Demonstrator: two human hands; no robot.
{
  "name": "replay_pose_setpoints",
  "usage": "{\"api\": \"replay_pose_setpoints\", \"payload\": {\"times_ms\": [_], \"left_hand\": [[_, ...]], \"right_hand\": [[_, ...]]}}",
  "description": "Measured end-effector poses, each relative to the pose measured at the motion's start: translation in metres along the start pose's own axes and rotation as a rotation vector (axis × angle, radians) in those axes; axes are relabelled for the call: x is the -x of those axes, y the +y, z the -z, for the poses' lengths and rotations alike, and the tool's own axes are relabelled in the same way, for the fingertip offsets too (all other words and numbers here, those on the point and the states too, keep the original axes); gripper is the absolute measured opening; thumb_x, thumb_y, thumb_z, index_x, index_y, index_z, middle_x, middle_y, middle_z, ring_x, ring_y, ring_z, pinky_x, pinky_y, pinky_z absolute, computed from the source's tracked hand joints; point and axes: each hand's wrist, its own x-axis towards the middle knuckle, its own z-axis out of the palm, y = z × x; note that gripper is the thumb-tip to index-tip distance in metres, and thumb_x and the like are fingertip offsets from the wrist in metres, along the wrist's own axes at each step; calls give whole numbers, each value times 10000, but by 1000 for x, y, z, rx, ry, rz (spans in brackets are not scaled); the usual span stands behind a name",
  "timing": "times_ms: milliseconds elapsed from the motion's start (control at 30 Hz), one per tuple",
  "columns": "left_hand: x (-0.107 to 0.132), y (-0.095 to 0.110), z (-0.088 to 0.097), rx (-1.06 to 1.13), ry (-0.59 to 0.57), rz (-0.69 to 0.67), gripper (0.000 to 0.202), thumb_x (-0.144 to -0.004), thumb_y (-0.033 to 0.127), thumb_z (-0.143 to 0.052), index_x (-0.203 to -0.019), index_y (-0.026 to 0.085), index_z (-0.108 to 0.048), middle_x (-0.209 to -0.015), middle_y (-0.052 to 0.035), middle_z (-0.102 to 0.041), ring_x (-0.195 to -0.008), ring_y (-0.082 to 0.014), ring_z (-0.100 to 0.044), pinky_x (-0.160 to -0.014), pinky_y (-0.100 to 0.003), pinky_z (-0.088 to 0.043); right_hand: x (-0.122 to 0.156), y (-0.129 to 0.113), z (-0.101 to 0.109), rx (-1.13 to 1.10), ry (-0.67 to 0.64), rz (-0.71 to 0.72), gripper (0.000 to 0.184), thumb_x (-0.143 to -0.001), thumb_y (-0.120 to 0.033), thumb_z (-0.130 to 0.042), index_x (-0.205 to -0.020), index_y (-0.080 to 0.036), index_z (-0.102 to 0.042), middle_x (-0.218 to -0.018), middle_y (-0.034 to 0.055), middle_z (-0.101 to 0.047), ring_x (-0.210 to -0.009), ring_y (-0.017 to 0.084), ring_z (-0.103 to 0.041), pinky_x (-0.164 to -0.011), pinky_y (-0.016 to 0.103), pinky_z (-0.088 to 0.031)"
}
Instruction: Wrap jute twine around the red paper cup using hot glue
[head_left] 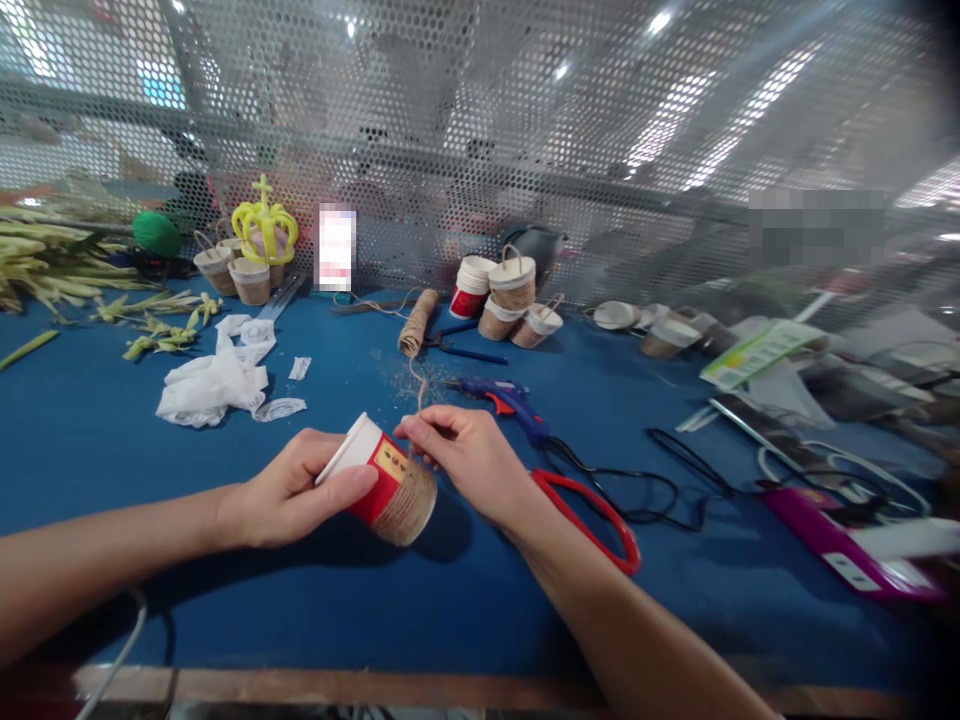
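Note:
A red and white paper cup lies tilted in my left hand, its white rim toward the upper left. Brown twine is wound around the lower part of the cup. My right hand pinches the loose twine close to the cup's side. From there the strand runs back to a roll of twine on the table. Just beyond my right hand lies a blue glue gun with a red trigger. Red-handled scissors, partly hidden, rest under my right forearm.
Small twine-wrapped baskets stand at the back near a stack of cups. Blue-handled pliers lie beside the twine roll. White lace is at left. Black cable and a purple power strip occupy the right. A perforated metal screen closes the back.

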Motion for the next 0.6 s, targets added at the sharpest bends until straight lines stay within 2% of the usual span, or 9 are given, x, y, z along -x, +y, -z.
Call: {"api": "replay_pose_setpoints", "payload": {"times_ms": [267,367,467,600], "left_hand": [[-1,4,0,-122,14,-155,272,-807,168,-368,-542,165,-431,-521,14,-431,-484,-88,-354,-487,-216,-326],[-2,5,0,-181,42,-228,244,-778,127,-382,-546,174,-438,-516,6,-466,-487,-99,-373,-506,-227,-348],[-4,1,2,-261,101,-300,181,-760,98,-401,-625,172,-496,-564,-16,-538,-545,-122,-436,-571,-250,-381],[-7,-8,4,-345,143,-329,143,-764,94,-418,-766,148,-551,-687,-60,-613,-677,-158,-511,-679,-289,-407]], "right_hand": [[1,3,-4,-31,-30,9,232,-754,-318,-531,-622,-144,-610,-561,-25,-510,-530,92,-437,-521,226,-343],[-1,6,-1,-11,2,-4,240,-743,-365,-541,-689,-144,-619,-608,-10,-545,-562,103,-469,-545,234,-364],[-2,7,5,-75,40,-85,349,-753,-475,-487,-724,-141,-581,-575,-18,-512,-500,90,-458,-492,228,-369],[-1,6,9,-230,-36,-160,382,-765,-528,-437,-668,-162,-489,-509,-39,-472,-446,78,-449,-421,202,-343]]}}
